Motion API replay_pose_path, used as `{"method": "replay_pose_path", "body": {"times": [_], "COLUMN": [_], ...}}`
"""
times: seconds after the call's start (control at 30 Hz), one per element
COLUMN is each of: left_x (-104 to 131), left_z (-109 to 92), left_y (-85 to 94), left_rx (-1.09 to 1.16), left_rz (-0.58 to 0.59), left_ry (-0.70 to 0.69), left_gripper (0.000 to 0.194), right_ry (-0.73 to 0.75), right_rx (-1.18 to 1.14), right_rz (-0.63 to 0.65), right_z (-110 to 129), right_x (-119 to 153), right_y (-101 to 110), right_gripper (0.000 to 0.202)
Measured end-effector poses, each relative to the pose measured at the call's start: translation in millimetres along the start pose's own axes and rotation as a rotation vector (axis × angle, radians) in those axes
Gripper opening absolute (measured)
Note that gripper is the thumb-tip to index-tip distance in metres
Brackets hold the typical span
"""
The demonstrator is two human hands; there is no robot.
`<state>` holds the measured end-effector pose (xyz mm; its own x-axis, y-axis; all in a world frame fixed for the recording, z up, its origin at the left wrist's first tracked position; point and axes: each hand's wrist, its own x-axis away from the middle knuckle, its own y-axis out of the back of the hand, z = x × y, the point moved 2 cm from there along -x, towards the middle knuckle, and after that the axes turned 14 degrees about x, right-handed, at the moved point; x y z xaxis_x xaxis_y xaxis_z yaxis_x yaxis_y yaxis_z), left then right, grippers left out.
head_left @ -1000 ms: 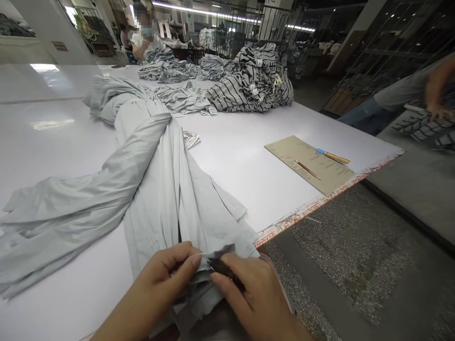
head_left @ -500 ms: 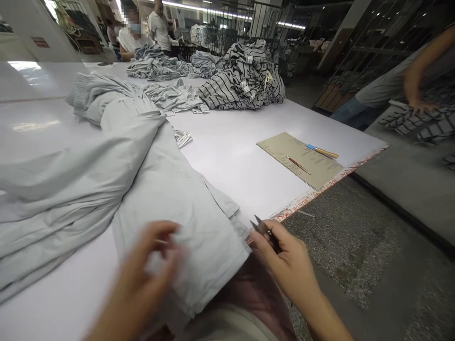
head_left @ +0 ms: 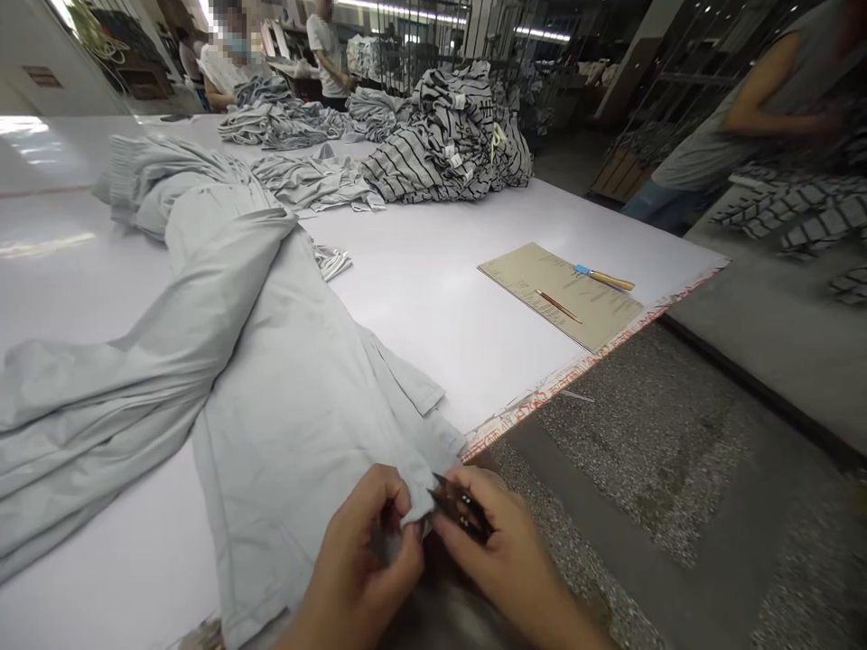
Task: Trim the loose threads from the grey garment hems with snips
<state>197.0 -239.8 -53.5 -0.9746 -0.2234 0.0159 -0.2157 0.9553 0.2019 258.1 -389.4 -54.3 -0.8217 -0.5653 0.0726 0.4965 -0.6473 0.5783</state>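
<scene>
A light grey garment (head_left: 291, 388) lies across the white table, with its lower end at the near edge. My left hand (head_left: 369, 551) pinches that end near its right corner. In my right hand (head_left: 498, 542) is a pair of small dark thread snips (head_left: 461, 510), its two points slightly apart and touching or very near the pinched cloth. Both hands are close together at the table's near edge.
A brown board (head_left: 562, 298) carries a yellow-handled tool (head_left: 613, 280) and a thin red stick (head_left: 559, 305). Striped garments (head_left: 447, 144) and grey piles (head_left: 284, 117) lie at the back. People stand behind and at the right (head_left: 711, 135). The table edge (head_left: 542, 397) is frayed.
My left hand has moved right and closed on the garment's end. My right hand has come down and left with the snips. The person at the right has shifted, and the view has moved slightly.
</scene>
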Motion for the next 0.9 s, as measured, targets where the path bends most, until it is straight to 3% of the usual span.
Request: {"method": "replay_pose_path", "body": {"times": [0.13, 0.23, 0.37, 0.57, 0.9], "left_x": [5, 7, 10, 14, 13], "left_z": [1, -5, -13, -9, -17], "left_y": [4.3, 5.4, 4.5, 3.7, 4.0], "left_rx": [0.069, 0.179, 0.323, 0.310, 0.471], "left_rz": [-0.109, -0.160, -0.158, -0.131, -0.185], "left_ry": [0.006, 0.061, 0.120, 0.187, 0.279], "left_gripper": [0.025, 0.013, 0.026, 0.017, 0.019], "right_ry": [0.120, 0.130, 0.112, 0.253, 0.252], "right_rx": [0.032, 0.053, 0.063, 0.128, 0.133], "right_rz": [-0.019, -0.026, -0.011, 0.032, 0.015], "right_z": [11, 8, 1, 5, 8], "right_x": [0, 5, 14, 17, 19], "right_y": [-13, -16, -15, -16, -18], "right_gripper": [0.010, 0.011, 0.005, 0.009, 0.015]}}
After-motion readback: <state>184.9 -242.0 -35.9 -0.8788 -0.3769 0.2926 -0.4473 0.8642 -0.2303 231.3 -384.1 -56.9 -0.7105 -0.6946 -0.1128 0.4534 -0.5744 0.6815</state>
